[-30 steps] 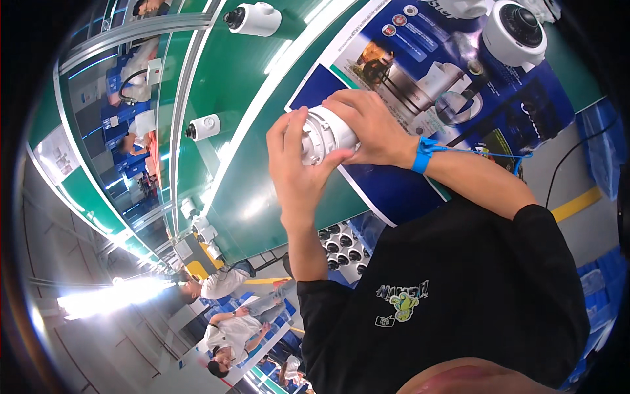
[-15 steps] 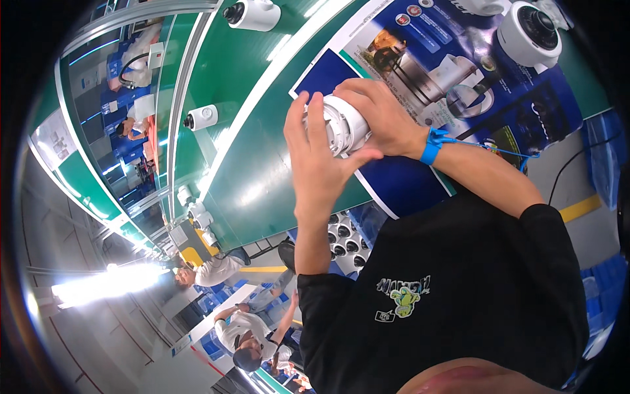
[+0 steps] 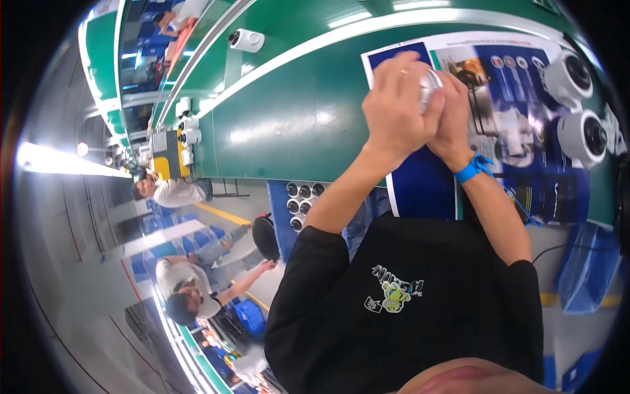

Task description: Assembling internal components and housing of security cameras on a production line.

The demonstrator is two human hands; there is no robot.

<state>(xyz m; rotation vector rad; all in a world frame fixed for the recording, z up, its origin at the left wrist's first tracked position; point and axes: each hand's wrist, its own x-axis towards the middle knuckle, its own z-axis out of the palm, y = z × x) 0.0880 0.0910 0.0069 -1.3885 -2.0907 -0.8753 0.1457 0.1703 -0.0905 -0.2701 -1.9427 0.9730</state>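
Note:
Between both palms sits a round white camera housing (image 3: 428,90), most of it covered by fingers. My left hand (image 3: 397,108) curls over its left side, fingers bent across the top. From the right, my right hand (image 3: 453,115) wraps around the other side. The two hands press close together above a printed sheet (image 3: 422,187) with a dark blue panel on the green bench (image 3: 289,134). A blue wrist strap (image 3: 471,169) with a cord circles my right wrist.
Two white dome cameras (image 3: 584,138) stand at the sheet's right end. Another white camera (image 3: 247,41) rests beyond the bright rail. Below the bench, left of my arm, a blue tray (image 3: 282,217) holds several cameras. Two people work at the left; a black stool (image 3: 265,238) stands near one.
My view has turned, so the bench and people appear shifted. The left fingers, stretched along the housing before, now bend over it, and the hands hide more of it.

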